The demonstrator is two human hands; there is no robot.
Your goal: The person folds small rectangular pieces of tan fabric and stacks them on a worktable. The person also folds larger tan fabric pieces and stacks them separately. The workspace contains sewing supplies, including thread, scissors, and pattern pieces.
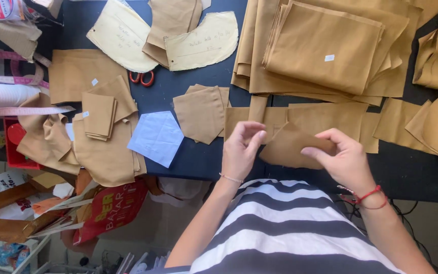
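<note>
While our left hand (240, 150) and right hand (343, 158) pinch a small tan fabric piece (292, 148) between them at lower centre, over the dark table (193, 157), a red bin (15, 147) at left edge holds a red lid; its other contents we cannot tell.

white square label (329, 58) on folded tan stack, table's far edge | small white labels (94, 81) on left pieces | red printed bag (108, 209) below table's near-left edge
</note>
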